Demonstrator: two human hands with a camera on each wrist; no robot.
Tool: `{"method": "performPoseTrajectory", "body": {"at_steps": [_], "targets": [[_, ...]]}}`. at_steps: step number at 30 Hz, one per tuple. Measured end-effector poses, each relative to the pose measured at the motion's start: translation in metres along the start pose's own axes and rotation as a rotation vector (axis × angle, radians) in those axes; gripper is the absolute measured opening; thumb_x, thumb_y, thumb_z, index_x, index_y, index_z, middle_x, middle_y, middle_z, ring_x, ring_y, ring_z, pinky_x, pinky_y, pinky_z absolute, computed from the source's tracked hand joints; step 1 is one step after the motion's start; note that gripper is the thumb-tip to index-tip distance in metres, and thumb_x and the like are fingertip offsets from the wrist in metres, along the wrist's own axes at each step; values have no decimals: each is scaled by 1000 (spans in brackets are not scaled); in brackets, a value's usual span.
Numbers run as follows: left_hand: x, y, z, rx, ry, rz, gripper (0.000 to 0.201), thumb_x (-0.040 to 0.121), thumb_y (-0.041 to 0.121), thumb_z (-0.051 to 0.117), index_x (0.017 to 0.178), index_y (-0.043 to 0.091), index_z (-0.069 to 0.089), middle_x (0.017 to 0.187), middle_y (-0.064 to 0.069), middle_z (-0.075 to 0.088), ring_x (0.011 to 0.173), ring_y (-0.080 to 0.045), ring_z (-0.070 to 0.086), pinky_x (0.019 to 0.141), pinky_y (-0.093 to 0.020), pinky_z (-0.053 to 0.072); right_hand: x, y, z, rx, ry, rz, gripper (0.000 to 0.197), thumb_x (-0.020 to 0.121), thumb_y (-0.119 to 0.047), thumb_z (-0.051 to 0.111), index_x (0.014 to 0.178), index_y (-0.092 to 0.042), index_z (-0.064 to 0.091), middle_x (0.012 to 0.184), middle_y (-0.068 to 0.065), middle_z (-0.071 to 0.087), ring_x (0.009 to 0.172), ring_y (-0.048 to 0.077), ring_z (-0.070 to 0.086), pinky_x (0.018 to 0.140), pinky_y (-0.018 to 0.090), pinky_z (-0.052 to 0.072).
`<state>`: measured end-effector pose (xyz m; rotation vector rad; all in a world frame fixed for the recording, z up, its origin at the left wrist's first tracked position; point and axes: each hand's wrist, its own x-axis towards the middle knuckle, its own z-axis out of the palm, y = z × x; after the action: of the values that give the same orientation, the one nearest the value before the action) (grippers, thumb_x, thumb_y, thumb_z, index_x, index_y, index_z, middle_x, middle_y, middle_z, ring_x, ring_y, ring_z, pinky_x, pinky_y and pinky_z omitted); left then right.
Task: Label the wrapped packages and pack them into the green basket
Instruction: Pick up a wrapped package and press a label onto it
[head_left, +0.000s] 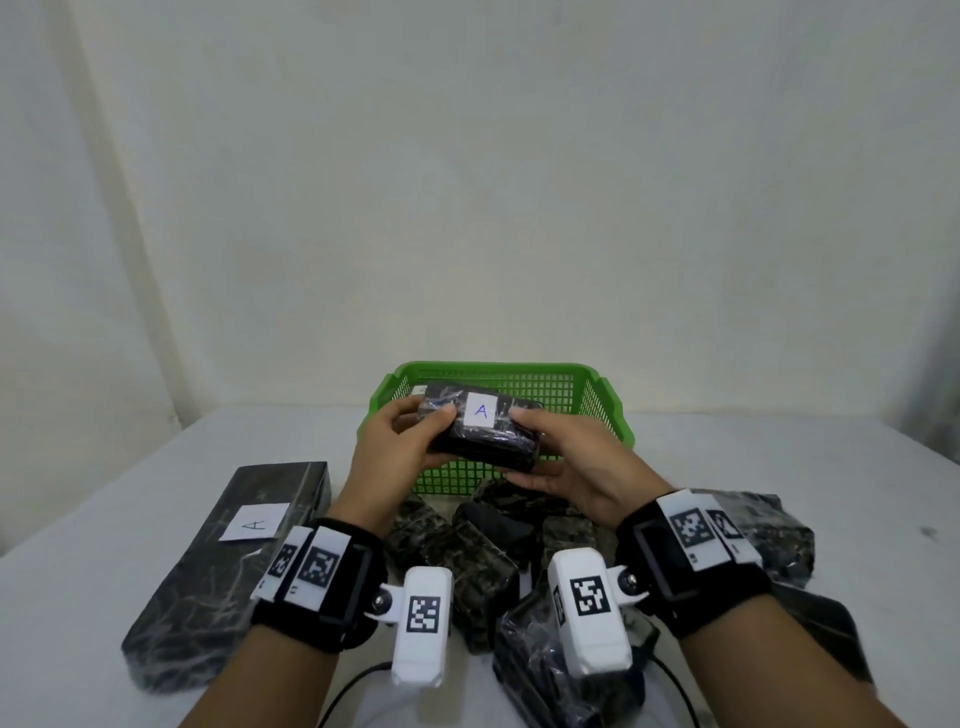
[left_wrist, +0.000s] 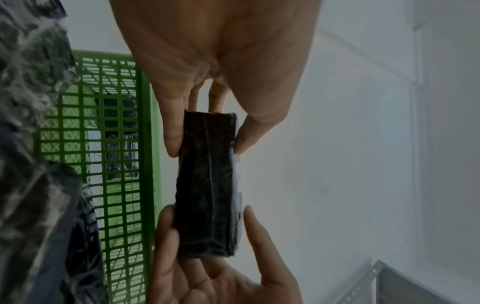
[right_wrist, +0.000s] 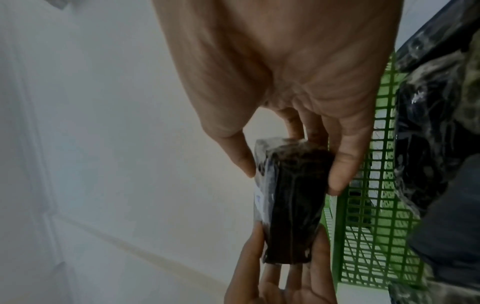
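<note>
Left hand (head_left: 397, 447): grasping the left end of a small black wrapped package (head_left: 480, 434), thumb on the top face, fingers curled underneath; the left wrist view shows the same hand (left_wrist: 221, 61) pinching the package (left_wrist: 207, 185) across its thickness. Right hand (head_left: 566, 457): grasping the right end of the same package, thumb on top beside the label, fingers underneath; confirmed in the right wrist view (right_wrist: 285, 72), package (right_wrist: 293, 205) clamped between thumb and fingers. Package: held in the air over the near part of the green basket (head_left: 608, 415), roughly level, with a white label (head_left: 480, 410) marked "A" facing up. Basket: lattice plastic, at the far middle of the table, with another dark package partly visible inside, behind the held one. Surface: white table (head_left: 779, 467). Room: plain pale wall (head_left: 467, 182) behind. Other items: long black box (head_left: 228, 566) lying at left with its own white "A" label (head_left: 255, 522); a heap of dark wrapped packages (head_left: 457, 551) between the forearms and the basket, some at right (head_left: 774, 535); both wrists carry black bands with white coded tags and white camera units, which cover part of the heap.
</note>
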<state>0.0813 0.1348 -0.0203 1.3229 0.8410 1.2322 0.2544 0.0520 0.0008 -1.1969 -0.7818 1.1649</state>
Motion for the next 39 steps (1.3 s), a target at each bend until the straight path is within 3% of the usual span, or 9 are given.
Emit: {"method": "performPoseTrajectory", "body": {"at_steps": [8, 15, 18, 21, 24, 27, 31, 36, 39], "targets": [[44, 24, -37, 411, 128, 78, 32, 95, 46, 65, 98, 16, 77, 101, 0, 76, 101, -20, 69, 90, -36, 52, 38, -23, 13, -80, 51, -49, 17, 93, -12, 77, 99, 3, 72, 100, 16, 75, 92, 31, 74, 68, 36, 67], [118, 0, -59, 686, 146, -157, 51, 87, 30, 69, 130, 2, 64, 135, -16, 64, 128, -32, 58, 104, -34, 45, 100, -17, 41, -339, 140, 67, 26, 89, -24, 82, 97, -1, 72, 101, 14, 72, 90, 31, 72, 71, 41, 63], [134, -15, -60, 735, 50, -240, 35, 91, 29, 61, 108, -1, 70, 113, -23, 70, 118, -39, 64, 88, -34, 49, 119, -12, 49, -438, 189, 97, 23, 88, -22, 83, 82, -5, 67, 95, 13, 70, 84, 29, 69, 65, 36, 60], [141, -19, -54, 809, -41, -290, 31, 105, 17, 45, 121, -2, 64, 115, -22, 66, 116, -38, 63, 86, -35, 46, 134, -7, 51, -513, 181, 147, 21, 89, -16, 83, 82, -3, 68, 87, 10, 67, 76, 25, 67, 54, 34, 61], [153, -24, -48, 845, -89, -294, 35, 105, 15, 46, 122, -9, 64, 81, -6, 55, 99, -35, 60, 77, -28, 40, 145, 0, 49, -571, 182, 173, 22, 91, -14, 81, 79, -3, 65, 82, 10, 66, 70, 23, 65, 42, 32, 57], [157, -25, -46, 878, -84, -287, 36, 105, 12, 44, 128, -10, 62, 77, -1, 52, 76, -24, 56, 67, -29, 44, 161, 10, 48, -637, 195, 200, 25, 93, -14, 78, 75, -5, 63, 79, 10, 66, 69, 23, 64, 61, 38, 63], [153, -28, -47, 981, -136, -241, 37, 108, 5, 35, 134, -5, 58, 132, -25, 60, 123, -36, 59, 96, -35, 45, 183, 21, 44, -689, 197, 230, 21, 93, -19, 79, 79, -6, 69, 101, 14, 76, 97, 31, 74, 93, 51, 61], [158, -38, -48, 803, -50, -247, 28, 105, 8, 42, 110, -7, 65, 80, -7, 55, 108, -40, 61, 86, -37, 46, 190, 25, 47, -655, 222, 234, 24, 90, -21, 80, 99, 0, 71, 103, 15, 72, 86, 30, 71, 78, 44, 65], [157, -38, -47, 763, -47, -278, 26, 105, 9, 42, 91, -2, 61, 98, -20, 57, 97, -34, 57, 78, -37, 42, 193, 25, 49, -782, 275, 221, 44, 84, -34, 84, 112, -3, 74, 116, 12, 75, 98, 29, 73, 89, 41, 62]]}}
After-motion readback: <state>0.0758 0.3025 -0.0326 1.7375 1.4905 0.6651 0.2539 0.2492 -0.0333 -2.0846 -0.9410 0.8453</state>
